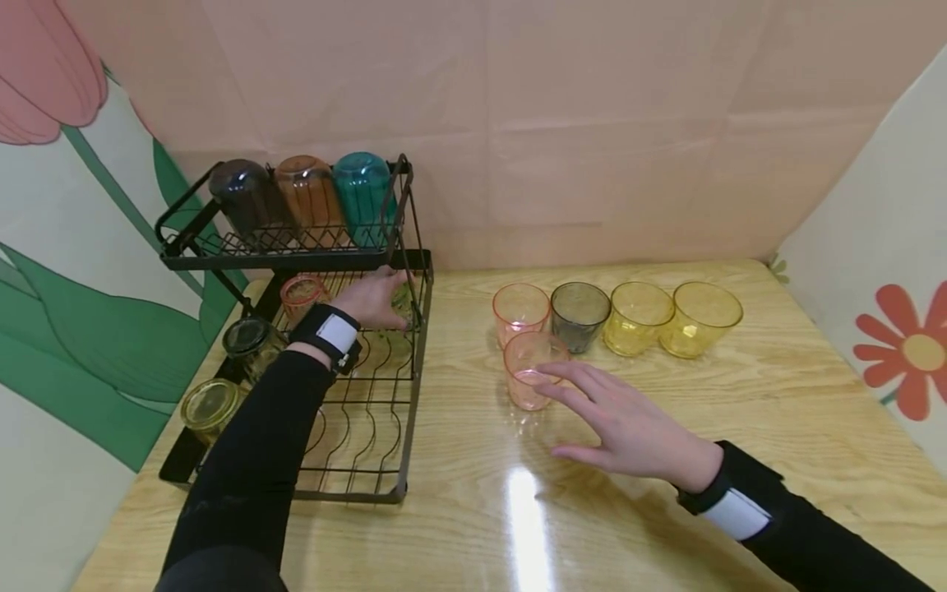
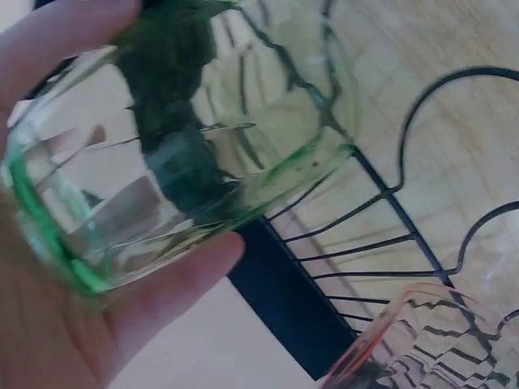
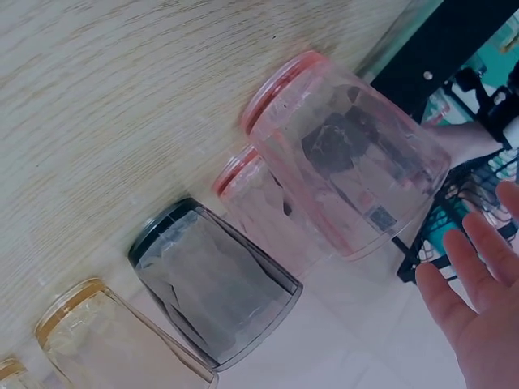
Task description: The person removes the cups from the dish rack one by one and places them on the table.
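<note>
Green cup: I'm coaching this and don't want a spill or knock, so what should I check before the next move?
1. Left hand gripping the green cup: ok.
2. Green cup resting on the rack: cannot tell.
3. Right hand free of any held cup: ok, fingers spread.
4. Front pink cup upright: ok.
5. Front pink cup gripped: not ok, the right hand is only near it.

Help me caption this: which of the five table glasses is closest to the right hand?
The front pink glass, nearer the wearer than the others: the right hand overlaps it in the head view. The other pink glass is behind, beside the grey glass.
</note>
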A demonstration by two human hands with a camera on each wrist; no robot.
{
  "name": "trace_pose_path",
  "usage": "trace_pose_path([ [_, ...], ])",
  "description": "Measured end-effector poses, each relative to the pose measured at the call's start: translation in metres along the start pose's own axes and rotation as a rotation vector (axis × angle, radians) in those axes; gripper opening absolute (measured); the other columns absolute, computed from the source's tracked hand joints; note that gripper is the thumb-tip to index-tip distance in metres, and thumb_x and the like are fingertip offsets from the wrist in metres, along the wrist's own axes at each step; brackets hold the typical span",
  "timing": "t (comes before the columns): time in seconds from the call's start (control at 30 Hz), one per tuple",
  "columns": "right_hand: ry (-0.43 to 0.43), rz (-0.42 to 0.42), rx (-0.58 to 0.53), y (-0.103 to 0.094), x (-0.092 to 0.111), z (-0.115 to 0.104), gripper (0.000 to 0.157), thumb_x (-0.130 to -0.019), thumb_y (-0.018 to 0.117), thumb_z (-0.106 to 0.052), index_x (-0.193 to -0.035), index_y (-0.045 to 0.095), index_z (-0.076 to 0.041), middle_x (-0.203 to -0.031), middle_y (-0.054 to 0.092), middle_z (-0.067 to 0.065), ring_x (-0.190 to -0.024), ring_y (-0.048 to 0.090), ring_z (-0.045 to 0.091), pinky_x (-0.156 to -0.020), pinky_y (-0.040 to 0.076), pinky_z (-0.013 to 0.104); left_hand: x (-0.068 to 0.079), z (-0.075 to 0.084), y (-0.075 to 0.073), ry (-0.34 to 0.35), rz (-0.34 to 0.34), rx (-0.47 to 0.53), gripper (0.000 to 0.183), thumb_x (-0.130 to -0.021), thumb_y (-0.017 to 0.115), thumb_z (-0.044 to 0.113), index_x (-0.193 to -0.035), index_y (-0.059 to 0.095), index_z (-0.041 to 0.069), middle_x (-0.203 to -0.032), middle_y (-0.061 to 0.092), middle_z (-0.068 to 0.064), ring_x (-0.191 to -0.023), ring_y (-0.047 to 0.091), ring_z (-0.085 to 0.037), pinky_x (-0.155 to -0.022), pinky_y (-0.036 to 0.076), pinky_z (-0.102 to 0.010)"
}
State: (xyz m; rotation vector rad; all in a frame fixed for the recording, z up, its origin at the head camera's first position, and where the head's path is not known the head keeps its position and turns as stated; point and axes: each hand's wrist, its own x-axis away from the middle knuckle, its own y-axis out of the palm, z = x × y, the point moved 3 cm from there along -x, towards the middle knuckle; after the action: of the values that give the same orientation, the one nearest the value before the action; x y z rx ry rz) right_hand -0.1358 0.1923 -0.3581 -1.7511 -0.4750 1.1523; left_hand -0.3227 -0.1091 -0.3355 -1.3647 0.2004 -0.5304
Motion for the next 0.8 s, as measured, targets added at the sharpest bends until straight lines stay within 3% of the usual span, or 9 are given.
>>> trace_pose_path([
  [0.17, 0.011, 0.006, -0.002, 0.000, -0.001, 0.000, 0.069, -0.082, 0.056, -0.051, -0.134, 0.042, -0.008, -0.134, 0.039, 0.010, -0.119, 0.038, 0.023, -0.097, 0.026, 0.036, -0.004, -0.001, 0.002, -0.029, 0.050, -0.054, 0.084, -0.075, 0.068, 0.043, -0.142, 0.027, 0.012, -0.141, 0.022, -0.023, -0.124, 0.027, -0.041, -0.092, 0.035, -0.049],
  [0.5, 0.017, 0.016, 0.000, -0.001, -0.002, -0.001, 0.068, -0.082, 0.056, -0.050, -0.134, 0.042, -0.009, -0.135, 0.036, 0.007, -0.117, 0.039, 0.022, -0.094, 0.031, 0.037, -0.005, -0.002, 0.004, 0.020, 0.105, -0.074, 0.080, -0.075, 0.069, 0.042, -0.138, 0.034, 0.010, -0.134, 0.036, -0.024, -0.120, 0.036, -0.039, -0.091, 0.036, -0.048],
  [0.6, 0.024, 0.011, -0.006, -0.001, -0.003, -0.001, 0.068, -0.082, 0.056, -0.050, -0.134, 0.041, -0.009, -0.136, 0.034, 0.005, -0.118, 0.038, 0.021, -0.095, 0.029, 0.036, -0.001, -0.003, -0.001, 0.024, 0.107, -0.072, 0.078, -0.076, 0.068, 0.043, -0.138, 0.034, 0.010, -0.109, 0.058, -0.017, -0.097, 0.055, -0.029, -0.077, 0.045, -0.040],
  [0.7, 0.035, 0.008, -0.005, -0.001, -0.002, -0.001, 0.067, -0.082, 0.056, -0.050, -0.134, 0.042, -0.010, -0.137, 0.034, 0.005, -0.118, 0.037, 0.021, -0.094, 0.031, 0.039, 0.006, -0.002, -0.011, 0.026, 0.112, -0.064, 0.071, -0.076, 0.067, 0.044, -0.134, 0.038, 0.014, -0.075, 0.060, -0.009, -0.061, 0.054, -0.021, -0.053, 0.041, -0.033],
  [0.73, 0.040, 0.007, -0.006, 0.000, -0.002, -0.001, 0.067, -0.082, 0.056, -0.050, -0.134, 0.042, -0.011, -0.137, 0.034, 0.005, -0.119, 0.037, 0.021, -0.094, 0.031, 0.039, 0.009, -0.001, -0.015, 0.033, 0.126, -0.064, 0.067, -0.076, 0.068, 0.044, -0.130, 0.042, 0.015, -0.071, 0.057, -0.005, -0.055, 0.050, -0.018, -0.049, 0.037, -0.031],
  [0.8, 0.040, 0.013, -0.009, 0.000, -0.001, 0.000, 0.067, -0.082, 0.057, -0.050, -0.134, 0.042, -0.011, -0.137, 0.034, 0.005, -0.118, 0.038, 0.021, -0.093, 0.031, 0.040, 0.015, 0.000, -0.023, 0.049, 0.162, -0.046, 0.060, -0.073, 0.071, 0.042, -0.123, 0.047, 0.016, -0.079, 0.055, -0.005, -0.061, 0.050, -0.018, -0.051, 0.038, -0.031],
])
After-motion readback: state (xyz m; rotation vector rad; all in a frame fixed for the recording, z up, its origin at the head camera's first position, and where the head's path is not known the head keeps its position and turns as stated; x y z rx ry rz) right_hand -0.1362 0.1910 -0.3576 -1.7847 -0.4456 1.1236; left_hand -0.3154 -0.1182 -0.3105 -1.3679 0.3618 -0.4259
